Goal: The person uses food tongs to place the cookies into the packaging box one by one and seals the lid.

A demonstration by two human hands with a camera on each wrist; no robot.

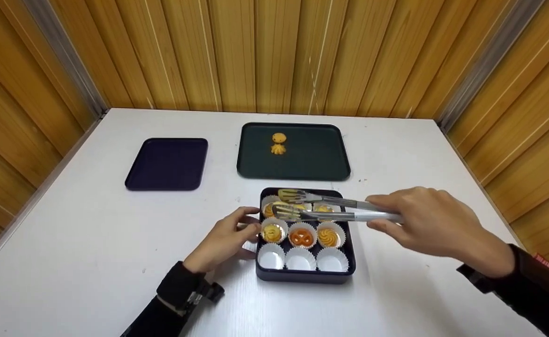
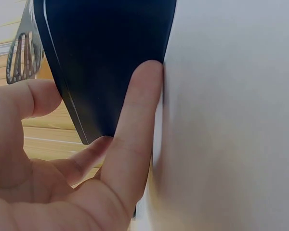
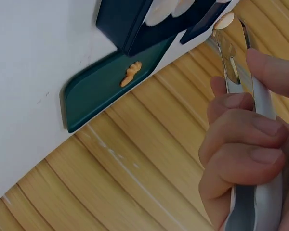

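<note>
In the head view my right hand (image 1: 426, 222) grips silver tongs (image 1: 335, 215), their slotted tips over the back left of a dark blue box (image 1: 305, 277). A round cookie (image 3: 225, 20) shows at the tong tips in the right wrist view; whether they clamp it I cannot tell. Paper cups fill the box. Its middle row holds a yellow cookie (image 1: 271, 233), a pretzel-shaped cookie (image 1: 301, 237) and a swirl cookie (image 1: 328, 237). Bare white bottoms show in the front cups (image 1: 300, 259). The tongs partly hide the back row. My left hand (image 1: 225, 241) touches the box's left side.
Behind the box lies a green tray (image 1: 312, 157) bearing a round cookie (image 1: 279, 137) and a ridged cookie (image 1: 278, 149). A dark purple square tray or lid (image 1: 167, 164) lies at the left on the white table (image 1: 92, 243). Wood-patterned walls (image 1: 274, 56) enclose the table's back and sides.
</note>
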